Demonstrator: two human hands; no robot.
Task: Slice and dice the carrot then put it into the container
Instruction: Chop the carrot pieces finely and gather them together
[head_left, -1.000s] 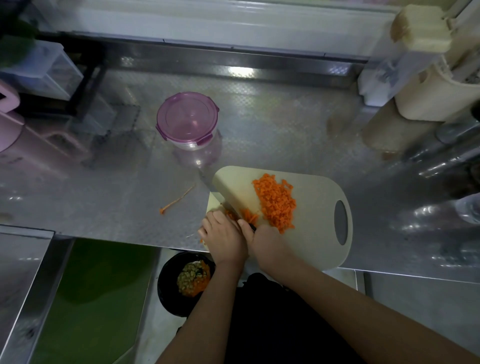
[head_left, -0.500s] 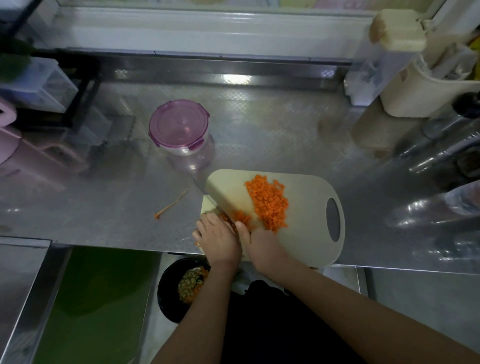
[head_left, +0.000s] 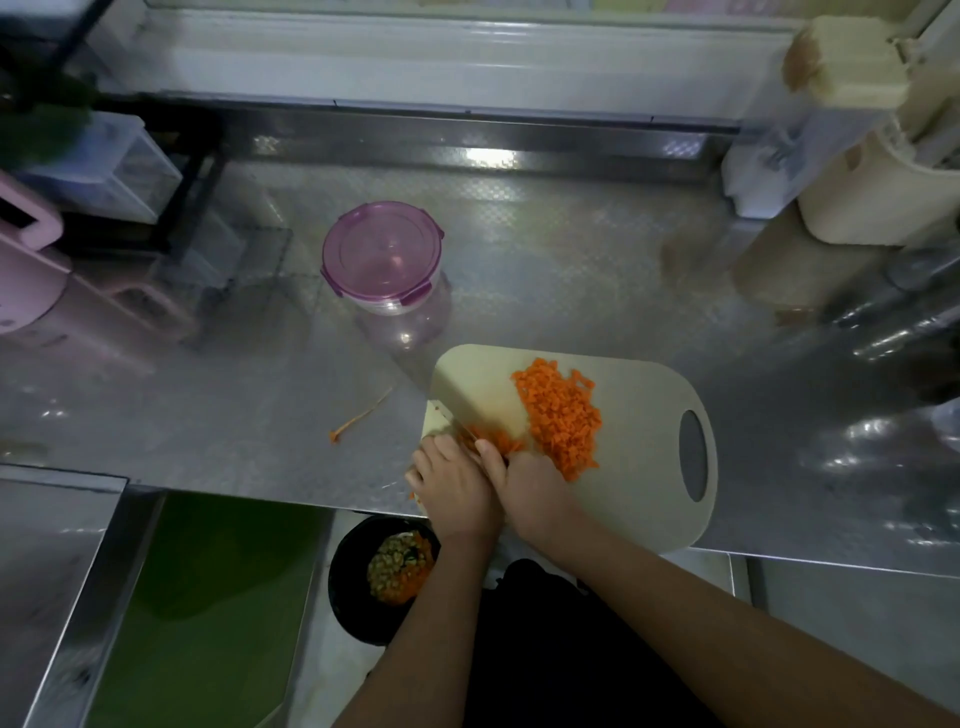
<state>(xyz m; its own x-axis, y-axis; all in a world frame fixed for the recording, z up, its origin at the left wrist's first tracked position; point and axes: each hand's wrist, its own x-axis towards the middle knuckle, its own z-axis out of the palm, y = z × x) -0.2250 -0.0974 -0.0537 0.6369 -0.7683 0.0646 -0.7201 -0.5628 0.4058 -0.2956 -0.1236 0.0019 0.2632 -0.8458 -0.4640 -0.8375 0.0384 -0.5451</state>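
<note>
Since a second ago little has moved: both my hands stay at the near left corner of the board, the knife works the same spot, and the orange heap lies where it lay. Counter (head_left: 571, 270): steel, bearing all that follows. Board (head_left: 639, 467): pale, handle hole to my right, set at the counter's near edge. Container (head_left: 382, 252): round and clear with a purple lid clipped on, standing well apart from the board toward the back left, with no carrot visible inside. Bowl (head_left: 358, 587): black, below the counter edge, holding what look like trimmings. Dice (head_left: 563, 415): a loose heap across the middle of the board, by far the greater part of the carrot. Knife (head_left: 478, 389): a broad blade slanting across the board's left end, its edge down beside my left knuckles. Right hand (head_left: 535, 488): wrapped round the handle, which it hides. Left hand (head_left: 452, 483): fingers curled in a claw, pinning the near end of the strips. Strips (head_left: 498, 439): a short uncut remnant between the hands, mostly covered. Scrap (head_left: 358, 418): one thin sliver lying on the counter left of the board. Judged progress: slicing is done and dicing nearly so. Still left are a few cuts, unclipping the lid, and the transfer of all the dice.
</note>
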